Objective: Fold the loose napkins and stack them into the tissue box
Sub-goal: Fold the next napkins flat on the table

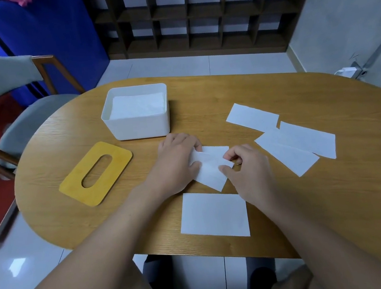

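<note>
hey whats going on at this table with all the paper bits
A person is folding a white napkin in the middle of the wooden table. The left hand holds it down while the right hand pinches its edge. The open tissue box behind already holds a stack of napkins, its yellow lid lies beside it, and more loose napkins wait to the right and in front.

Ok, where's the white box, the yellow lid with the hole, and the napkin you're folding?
white box [143,126]: head view, front wall.
yellow lid [74,182]: head view, flat part left of its slot.
napkin being folded [210,175]: head view, bare sheet between both hands.
</note>
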A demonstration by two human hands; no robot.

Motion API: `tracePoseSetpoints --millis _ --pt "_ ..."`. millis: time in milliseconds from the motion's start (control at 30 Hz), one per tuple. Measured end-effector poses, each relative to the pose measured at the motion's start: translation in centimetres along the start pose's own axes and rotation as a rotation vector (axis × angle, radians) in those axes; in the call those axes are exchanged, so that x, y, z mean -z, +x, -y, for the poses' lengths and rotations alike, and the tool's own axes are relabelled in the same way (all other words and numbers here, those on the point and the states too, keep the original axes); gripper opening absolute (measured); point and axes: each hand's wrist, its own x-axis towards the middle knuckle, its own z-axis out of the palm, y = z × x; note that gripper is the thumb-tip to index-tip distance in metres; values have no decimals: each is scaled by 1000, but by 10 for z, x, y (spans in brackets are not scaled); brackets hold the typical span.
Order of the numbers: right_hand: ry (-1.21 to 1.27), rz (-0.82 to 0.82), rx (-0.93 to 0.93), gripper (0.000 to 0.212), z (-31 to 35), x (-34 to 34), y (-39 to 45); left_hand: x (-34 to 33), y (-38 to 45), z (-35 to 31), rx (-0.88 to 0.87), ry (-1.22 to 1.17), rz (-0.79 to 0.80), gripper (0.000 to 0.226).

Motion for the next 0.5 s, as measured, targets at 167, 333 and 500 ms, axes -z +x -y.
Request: tracePoseSetpoints --millis 167,333,500 --pt "79 -62 57 9 0 4 -4 6 -6 -5 18 -82 -44 21" --pt "349 -8 -47 6 5 26 -6 23 -13 -13 8 -178 -100 14" --pt "484 64 -94 4 9 53 -16 34 -30 -25 56 -363 -139 7"
